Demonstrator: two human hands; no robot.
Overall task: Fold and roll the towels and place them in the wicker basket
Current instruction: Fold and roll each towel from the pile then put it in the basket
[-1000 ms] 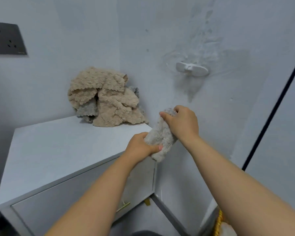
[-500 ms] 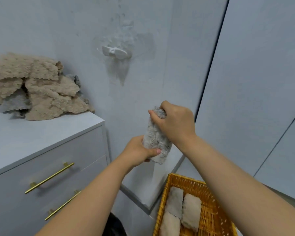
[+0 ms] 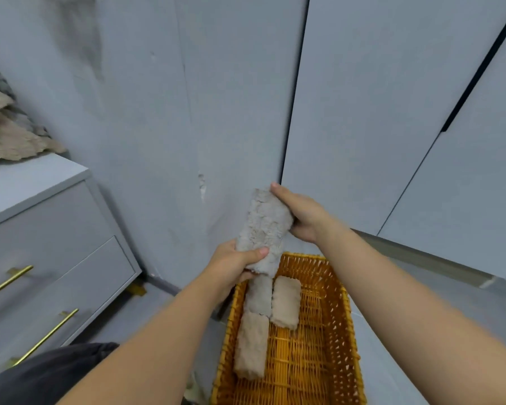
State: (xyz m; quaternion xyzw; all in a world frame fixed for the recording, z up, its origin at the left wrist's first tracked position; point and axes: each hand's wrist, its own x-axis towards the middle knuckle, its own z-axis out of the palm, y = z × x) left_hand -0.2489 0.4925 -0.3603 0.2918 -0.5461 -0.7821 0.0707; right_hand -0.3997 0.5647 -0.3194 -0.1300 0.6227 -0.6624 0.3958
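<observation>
I hold a rolled grey towel [image 3: 263, 229] in the air above the far end of the orange wicker basket [image 3: 343, 331]. My left hand [image 3: 231, 266] grips its lower end, thumb across the front. My right hand [image 3: 301, 213] grips its upper end from the right. Three rolled towels lie in the basket: a grey one [image 3: 257, 295] and a beige one [image 3: 286, 302] side by side, another beige one [image 3: 250, 344] nearer to me. A pile of unfolded beige and grey towels [image 3: 9, 130] sits on the dresser at the far left.
The grey dresser [image 3: 50, 229] with gold drawer handles [image 3: 44, 337] stands at the left. A grey wall is ahead, and pale cabinet doors [image 3: 392, 127] fill the right. The basket rests on the floor between them. Dark clothing [image 3: 47, 372] shows at the bottom left.
The view has swung right and down from the dresser to the basket. Both hands have carried the rolled grey towel down to just above the basket's far end.
</observation>
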